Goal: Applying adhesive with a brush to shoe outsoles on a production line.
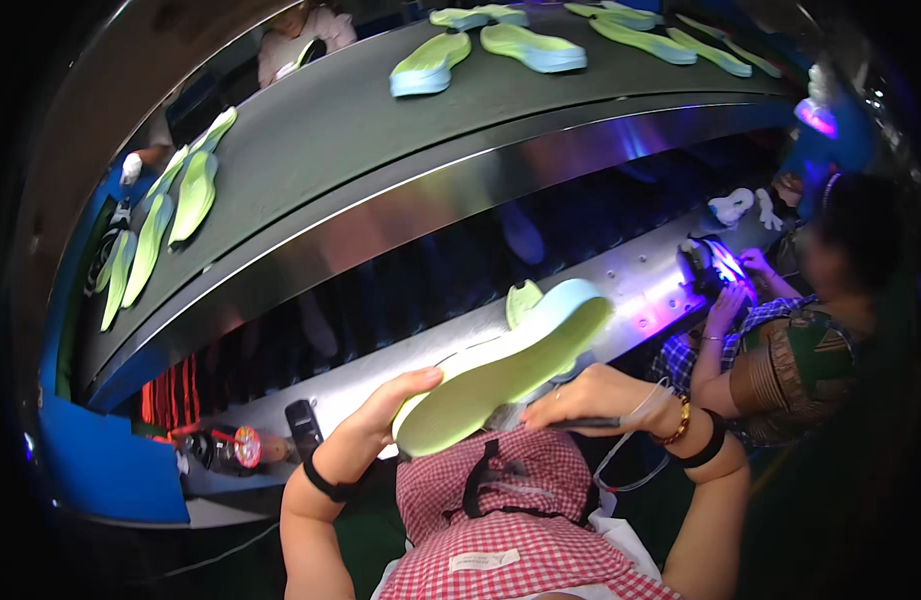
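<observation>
A yellow-green shoe sole [500, 375] with a pale blue heel end is tilted up in front of my chest. My left hand [385, 405] grips its lower left end, thumb along the rim. Close to the sole's right edge, my right hand [595, 400] is closed round a slim dark-handled tool [580, 422]. The tool's greyish tip lies by the sole's lower edge; its exact kind is unclear. Just behind the held sole, part of another yellow-green sole [521, 302] shows above the metal bench.
Beyond the metal bench [450, 352] runs a dark conveyor belt [330, 130] carrying several soles [533, 48]. A phone [303, 425] and a clear cup [248, 448] stand at bench left. At right, a co-worker's hands [725, 305] work on a shoe under purple light.
</observation>
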`<action>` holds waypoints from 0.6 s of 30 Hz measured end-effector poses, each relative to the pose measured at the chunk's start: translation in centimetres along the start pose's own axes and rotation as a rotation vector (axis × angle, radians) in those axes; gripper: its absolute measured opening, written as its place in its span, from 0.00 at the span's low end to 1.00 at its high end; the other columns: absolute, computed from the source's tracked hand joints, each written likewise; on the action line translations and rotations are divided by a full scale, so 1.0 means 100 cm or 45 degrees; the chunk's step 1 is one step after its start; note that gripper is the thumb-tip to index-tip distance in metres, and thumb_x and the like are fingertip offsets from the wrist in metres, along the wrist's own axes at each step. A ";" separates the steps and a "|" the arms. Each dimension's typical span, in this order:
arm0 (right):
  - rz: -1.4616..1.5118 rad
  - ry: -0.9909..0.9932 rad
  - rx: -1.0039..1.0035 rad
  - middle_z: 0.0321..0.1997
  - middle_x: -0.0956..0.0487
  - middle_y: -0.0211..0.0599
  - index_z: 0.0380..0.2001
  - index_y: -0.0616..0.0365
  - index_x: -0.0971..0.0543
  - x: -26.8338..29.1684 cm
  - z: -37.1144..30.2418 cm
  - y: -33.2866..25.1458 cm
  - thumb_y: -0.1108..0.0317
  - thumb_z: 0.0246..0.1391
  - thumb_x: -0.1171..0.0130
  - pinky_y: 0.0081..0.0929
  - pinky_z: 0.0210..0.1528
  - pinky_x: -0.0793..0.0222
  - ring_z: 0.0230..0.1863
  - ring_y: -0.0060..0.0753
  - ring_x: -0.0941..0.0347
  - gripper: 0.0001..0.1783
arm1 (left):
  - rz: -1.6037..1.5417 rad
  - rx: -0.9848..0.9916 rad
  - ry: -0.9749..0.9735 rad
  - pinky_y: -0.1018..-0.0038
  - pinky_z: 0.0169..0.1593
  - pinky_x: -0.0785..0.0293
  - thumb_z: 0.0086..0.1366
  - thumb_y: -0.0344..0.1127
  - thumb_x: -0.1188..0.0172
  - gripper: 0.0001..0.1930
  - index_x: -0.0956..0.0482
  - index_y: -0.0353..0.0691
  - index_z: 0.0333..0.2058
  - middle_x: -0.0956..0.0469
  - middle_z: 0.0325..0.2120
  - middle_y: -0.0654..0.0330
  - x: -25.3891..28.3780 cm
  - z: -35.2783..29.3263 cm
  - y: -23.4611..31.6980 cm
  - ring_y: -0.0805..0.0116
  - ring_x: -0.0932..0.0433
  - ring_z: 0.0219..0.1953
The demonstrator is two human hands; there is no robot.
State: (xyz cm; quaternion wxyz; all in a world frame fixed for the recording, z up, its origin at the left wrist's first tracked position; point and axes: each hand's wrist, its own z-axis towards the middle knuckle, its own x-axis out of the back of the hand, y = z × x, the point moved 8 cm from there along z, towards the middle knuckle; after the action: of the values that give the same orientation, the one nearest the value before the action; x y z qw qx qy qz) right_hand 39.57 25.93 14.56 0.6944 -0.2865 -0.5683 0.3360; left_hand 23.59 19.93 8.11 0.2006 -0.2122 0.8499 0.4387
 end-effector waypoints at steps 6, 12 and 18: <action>0.030 0.130 0.138 0.38 0.23 0.38 0.37 0.56 0.26 0.026 -0.009 0.002 0.72 0.47 0.53 0.29 0.45 0.33 0.43 0.38 0.28 0.13 | 0.046 0.031 0.005 0.73 0.43 0.28 0.57 0.45 0.48 0.25 0.33 0.31 0.47 0.26 0.40 0.50 0.016 0.002 -0.004 0.65 0.24 0.39; -0.185 0.033 -0.058 0.40 0.23 0.36 0.36 0.54 0.25 0.031 -0.017 0.012 0.73 0.45 0.51 0.31 0.41 0.32 0.39 0.38 0.27 0.12 | 0.007 0.013 0.129 0.76 0.39 0.27 0.58 0.44 0.48 0.24 0.32 0.29 0.45 0.25 0.38 0.51 0.026 0.003 -0.005 0.66 0.24 0.36; -0.214 0.078 -0.060 0.40 0.22 0.36 0.40 0.57 0.25 0.031 -0.032 0.021 0.71 0.46 0.46 0.23 0.34 0.29 0.32 0.29 0.24 0.15 | 0.055 -0.100 0.070 0.72 0.43 0.28 0.57 0.44 0.48 0.25 0.34 0.29 0.47 0.27 0.41 0.48 0.031 0.002 -0.005 0.62 0.24 0.40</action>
State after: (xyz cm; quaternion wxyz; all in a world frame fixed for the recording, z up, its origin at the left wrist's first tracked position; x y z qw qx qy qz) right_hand 42.84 29.61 14.11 0.7302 -0.2639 -0.5766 0.2542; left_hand 21.29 19.25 6.06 0.1593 -0.2133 0.8417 0.4698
